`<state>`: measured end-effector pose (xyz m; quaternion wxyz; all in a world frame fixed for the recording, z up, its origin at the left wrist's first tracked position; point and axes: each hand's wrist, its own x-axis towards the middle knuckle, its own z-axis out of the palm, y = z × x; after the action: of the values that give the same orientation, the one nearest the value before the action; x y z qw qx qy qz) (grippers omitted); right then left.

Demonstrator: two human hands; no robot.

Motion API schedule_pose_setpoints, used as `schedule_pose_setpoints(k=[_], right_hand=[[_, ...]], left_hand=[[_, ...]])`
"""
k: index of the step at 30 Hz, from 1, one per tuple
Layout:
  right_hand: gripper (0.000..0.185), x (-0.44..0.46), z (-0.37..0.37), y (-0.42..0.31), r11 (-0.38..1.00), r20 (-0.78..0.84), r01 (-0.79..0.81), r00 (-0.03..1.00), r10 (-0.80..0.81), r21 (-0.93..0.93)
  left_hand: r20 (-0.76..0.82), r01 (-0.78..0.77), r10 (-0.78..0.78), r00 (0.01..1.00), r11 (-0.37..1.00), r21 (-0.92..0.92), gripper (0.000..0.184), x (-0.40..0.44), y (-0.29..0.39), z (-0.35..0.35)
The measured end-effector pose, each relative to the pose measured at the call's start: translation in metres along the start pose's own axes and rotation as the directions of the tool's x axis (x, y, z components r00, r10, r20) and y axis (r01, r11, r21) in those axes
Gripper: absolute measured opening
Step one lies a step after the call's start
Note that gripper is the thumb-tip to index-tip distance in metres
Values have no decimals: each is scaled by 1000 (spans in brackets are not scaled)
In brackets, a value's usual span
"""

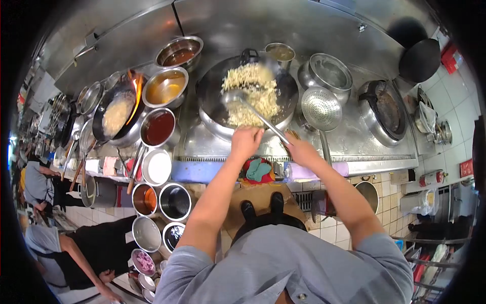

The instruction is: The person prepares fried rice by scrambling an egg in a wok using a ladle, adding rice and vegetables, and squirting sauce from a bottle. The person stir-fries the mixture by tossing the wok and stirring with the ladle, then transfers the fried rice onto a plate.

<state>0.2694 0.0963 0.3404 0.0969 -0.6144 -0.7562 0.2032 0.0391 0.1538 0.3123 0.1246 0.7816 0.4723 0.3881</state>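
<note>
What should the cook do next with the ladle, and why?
Probably nudge the ladle gently through the rice: the right hand grips it, its bowl is among the grains, and the left hand is at the wok's near rim.

A stainless-steel backsplash (304,23) spans the frame's top; white wall tiles (458,109) line the right side, beige floor tiles (390,213) the lower right.

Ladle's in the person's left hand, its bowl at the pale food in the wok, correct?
Wrong hand: the head view shows the ladle in the right hand; its bowl is indeed at the pale food in the wok.
</note>
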Motion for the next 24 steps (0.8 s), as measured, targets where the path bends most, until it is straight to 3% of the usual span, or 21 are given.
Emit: schedule_pose_setpoints(k=[1, 2, 3, 4, 5, 6, 7, 8, 9, 11, 14, 15, 18, 20, 21, 24], right_hand=[[50, -18, -12, 16, 995, -49, 97, 994, -96, 20], [52, -34, -31, 19, 995, -57, 91, 994, -89, 37], [54, -54, -55, 10, 995, -59, 78, 995, -75, 58], [55, -75, -86, -22, 996, 80, -91, 993, 91, -3], [56, -92, -116, -52, 966, 205, -243, 945, 257, -89], [56, -116, -129, -47, 982, 159, -176, 970, 185, -67], [57, -138, -148, -38, 993, 110, -101, 988, 107, -54], [58, -152, -185, -55, 978, 214, -170, 958, 194, -124], [60, -168, -220, -73, 953, 315, -229, 906, 283, -196], [59, -186, -253, -77, 936, 401, -132, 877, 264, -327], [58, -152, -239, -80, 935, 493, -150, 817, 300, -320], [56, -138, -206, -52, 970, 403, -71, 901, 163, -233], [54, -67, -121, -37, 982, 250, -64, 962, 109, -180], [54, -43, -94, -40, 981, 167, -53, 982, 85, -188], [54, -39, -88, -50, 985, 118, -63, 990, 82, -159], [54, -52, -96, -54, 997, 30, -5, 1000, 7, -80]], left_hand=[[6, -33, 33, 999, 999, 36, 27, -2, -6, 1], [1, -44, 44, 999, 998, 38, 27, 5, -18, 7], [102, -14, 13, 995, 1000, 5, 27, 11, -32, 17], [209, 28, -22, 978, 999, -27, 28, 13, -43, 25], [334, 104, -123, 934, 992, 73, 27, 21, -51, 30], [334, 101, -118, 935, 993, 67, 27, 16, -42, 29], [226, 24, -32, 974, 999, 37, 27, 9, -22, 23], [120, -49, 46, 992, 999, 22, 27, -1, 0, 10], [144, -41, 35, 989, 998, 41, 26, -8, 33, -18], [69, -133, 133, 989, 991, -6, 25, -16, 74, -59], [59, -185, 185, 981, 983, -10, 26, 0, 72, -57], [57, -209, 209, 976, 978, -6, 27, 8, 61, -45], [77, -63, 64, 995, 998, -26, 27, -14, 17, 17], [175, 20, 1, 985, 993, -117, 27, -56, 20, 35], [299, 19, -24, 954, 1000, 18, 25, -79, 38, 29], [264, -79, 91, 960, 995, -57, 27, -81, 77, -14]])
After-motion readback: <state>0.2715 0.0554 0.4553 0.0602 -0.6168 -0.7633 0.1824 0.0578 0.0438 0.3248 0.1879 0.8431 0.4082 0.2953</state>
